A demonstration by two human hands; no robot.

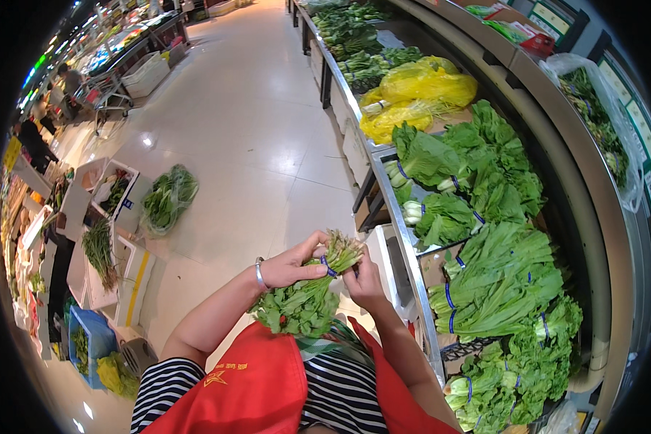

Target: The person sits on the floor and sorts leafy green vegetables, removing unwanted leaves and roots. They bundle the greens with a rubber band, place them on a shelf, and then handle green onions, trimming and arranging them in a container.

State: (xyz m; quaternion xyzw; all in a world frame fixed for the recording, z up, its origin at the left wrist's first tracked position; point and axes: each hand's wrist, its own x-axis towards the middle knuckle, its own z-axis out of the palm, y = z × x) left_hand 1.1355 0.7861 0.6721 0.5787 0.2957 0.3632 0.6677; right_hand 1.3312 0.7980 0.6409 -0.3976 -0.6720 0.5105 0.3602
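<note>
A bunch of leafy greens (301, 306), bound near the stems by a blue-purple band (328, 266), is held in front of my red apron. My left hand (298, 263) wraps round the bunch from the left, its thumb lying by the band. On the right side of the cut stem ends, my right hand (364, 279) grips the bunch with bent fingers. The leaves hang down toward my body. To the right, banded green lettuces (499, 282) and bunched leafy cabbages (445, 217) lie on a metal-edged display shelf.
Yellow plastic bags (428, 87) lie farther up the shelf. On the tiled floor at left are a clear bag of greens (169, 200), white foam boxes (133, 287) and a blue crate (95, 344). A shopping cart (106, 95) and people stand beyond.
</note>
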